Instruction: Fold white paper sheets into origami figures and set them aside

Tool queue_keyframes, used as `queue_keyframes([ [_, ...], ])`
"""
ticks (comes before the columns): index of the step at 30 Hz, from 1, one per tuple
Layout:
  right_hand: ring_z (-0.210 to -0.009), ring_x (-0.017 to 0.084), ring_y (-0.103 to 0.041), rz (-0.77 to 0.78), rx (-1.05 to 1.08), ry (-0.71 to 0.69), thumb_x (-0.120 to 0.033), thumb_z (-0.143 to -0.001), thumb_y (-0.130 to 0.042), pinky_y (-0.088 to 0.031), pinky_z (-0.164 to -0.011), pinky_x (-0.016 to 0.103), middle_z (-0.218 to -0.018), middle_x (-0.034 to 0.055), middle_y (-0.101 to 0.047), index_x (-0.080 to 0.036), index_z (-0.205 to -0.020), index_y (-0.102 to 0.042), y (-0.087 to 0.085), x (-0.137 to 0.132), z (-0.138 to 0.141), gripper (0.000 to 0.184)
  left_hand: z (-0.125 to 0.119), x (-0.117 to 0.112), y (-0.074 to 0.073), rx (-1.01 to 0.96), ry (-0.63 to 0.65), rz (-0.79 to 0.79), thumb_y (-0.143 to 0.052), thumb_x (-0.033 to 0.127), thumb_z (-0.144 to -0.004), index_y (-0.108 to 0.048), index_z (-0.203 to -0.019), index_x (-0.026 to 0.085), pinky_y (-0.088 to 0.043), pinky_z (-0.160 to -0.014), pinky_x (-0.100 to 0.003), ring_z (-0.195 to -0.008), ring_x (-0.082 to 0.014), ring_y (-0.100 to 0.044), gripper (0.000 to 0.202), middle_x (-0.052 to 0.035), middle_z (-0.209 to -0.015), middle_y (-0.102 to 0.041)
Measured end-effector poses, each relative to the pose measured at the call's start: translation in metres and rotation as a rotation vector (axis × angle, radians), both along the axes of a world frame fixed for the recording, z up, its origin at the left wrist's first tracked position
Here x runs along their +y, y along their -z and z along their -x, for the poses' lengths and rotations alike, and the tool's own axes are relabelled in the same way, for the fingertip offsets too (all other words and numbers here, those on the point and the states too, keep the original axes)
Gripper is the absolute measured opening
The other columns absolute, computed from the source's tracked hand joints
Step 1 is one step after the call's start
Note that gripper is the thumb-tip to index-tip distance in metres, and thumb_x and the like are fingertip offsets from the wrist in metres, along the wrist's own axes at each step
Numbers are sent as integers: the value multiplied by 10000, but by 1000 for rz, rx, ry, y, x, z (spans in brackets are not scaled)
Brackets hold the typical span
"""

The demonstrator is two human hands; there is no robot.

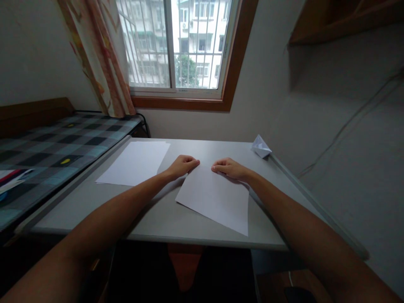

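Observation:
A sheet of white paper [217, 198] lies at a slant over the middle of the table, its near corner close to the front edge. My left hand [184, 165] pinches the sheet's far left part between thumb and curled fingers. On the far right part, my right hand [229, 167] grips the same sheet, thumb on top and fingers curled. A short gap separates the two hands. A stack of white paper [135, 162] rests to the left of my left hand. Beyond my right hand, at the table's far right corner, sits a folded paper boat [261, 147].
The white table [151, 223] has a raised rim on its left and right sides. A bed with a checked sheet [85, 134] stands to the left. Ahead are a barred window [198, 46] and a curtain [104, 63]. A wooden shelf [347, 29] hangs at upper right.

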State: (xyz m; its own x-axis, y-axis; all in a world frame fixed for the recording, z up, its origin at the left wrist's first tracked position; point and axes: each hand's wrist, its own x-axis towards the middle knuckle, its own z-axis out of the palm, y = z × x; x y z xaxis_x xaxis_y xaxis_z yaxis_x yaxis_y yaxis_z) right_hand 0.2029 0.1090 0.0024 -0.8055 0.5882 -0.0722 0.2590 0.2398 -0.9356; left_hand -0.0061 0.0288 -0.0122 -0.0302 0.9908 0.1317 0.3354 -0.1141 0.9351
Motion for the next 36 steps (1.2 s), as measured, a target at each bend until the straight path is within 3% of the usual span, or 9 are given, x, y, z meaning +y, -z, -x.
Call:
queue_keyframes([
  [4, -492, 81, -394, 40, -84, 34, -419, -680, -652, -276, -476, 239, -566, -28, -497, -148, -692, -598, -3, 10, -10, 277, 16, 6, -1, -17, -63, -3, -603, 417, -745, -567, -591, 138, -249, -466, -228, -453, -69, -358, 320, 42, -485, -427],
  [11, -512, 83, -412, -44, -105, 46, -435, -657, -655, -310, -500, 236, -573, -26, -516, -144, -667, -609, -3, 32, -32, 295, 46, 11, 0, -52, -150, 3, -606, 341, -734, -558, -594, 144, -261, -468, -219, -443, -62, -361, 246, 41, -486, -442],
  [15, -504, 80, -423, 13, -88, 53, -424, -651, -676, -325, -506, 241, -571, -18, -531, -137, -662, -614, -2, 40, -42, 294, 52, 12, 2, -87, -115, 17, -612, 350, -730, -528, -573, 142, -260, -465, -216, -443, -57, -363, 274, 41, -490, -434],
  [19, -561, 109, -522, 72, -119, 21, -423, -661, -691, -368, -538, 251, -643, 41, -623, -130, -667, -621, 0, 52, -59, 301, 55, 13, 3, -95, -98, 24, -614, 351, -725, -498, -547, 145, -238, -453, -216, -431, -55, -344, 295, 48, -465, -410],
  [22, -576, 129, -555, 65, -150, 120, -434, -661, -700, -373, -525, 256, -642, 68, -639, -132, -640, -612, 1, 63, -75, 315, 60, 12, 1, -82, -146, 5, -612, 331, -727, -503, -551, 145, -230, -449, -213, -419, -51, -322, 278, 55, -445, -404],
  [26, -632, 146, -571, -143, -90, 330, -450, -682, -691, -406, -561, 265, -702, 89, -660, -124, -705, -654, 1, 63, -68, 328, 58, 8, -4, -6, -118, 12, -613, 347, -740, -533, -568, 138, -237, -447, -208, -412, -50, -331, 282, 50, -435, -420],
  [28, -647, 144, -568, -207, -80, 269, -474, -724, -651, -405, -562, 263, -773, 98, -676, -119, -797, -682, 0, 51, -50, 364, 52, 7, -5, 39, -54, 26, -615, 362, -745, -536, -569, 139, -241, -441, -204, -406, -50, -345, 295, 45, -433, -429],
  [32, -637, 113, -531, -228, -59, -33, -448, -735, -655, -384, -569, 246, -815, 57, -666, -134, -994, -686, -2, 14, -9, 409, 36, 4, -6, 89, 86, 43, -627, 425, -752, -554, -590, 138, -239, -418, -197, -386, -52, -358, 338, 34, -436, -459],
  [36, -534, 74, -438, -99, -64, -143, -421, -710, -677, -317, -507, 232, -640, -6, -576, -116, -844, -689, 1, 0, 2, 334, 33, 4, -7, 73, 114, 38, -646, 524, -728, -622, -696, 125, -270, -425, -196, -413, -61, -391, 401, 25, -481, -495],
])
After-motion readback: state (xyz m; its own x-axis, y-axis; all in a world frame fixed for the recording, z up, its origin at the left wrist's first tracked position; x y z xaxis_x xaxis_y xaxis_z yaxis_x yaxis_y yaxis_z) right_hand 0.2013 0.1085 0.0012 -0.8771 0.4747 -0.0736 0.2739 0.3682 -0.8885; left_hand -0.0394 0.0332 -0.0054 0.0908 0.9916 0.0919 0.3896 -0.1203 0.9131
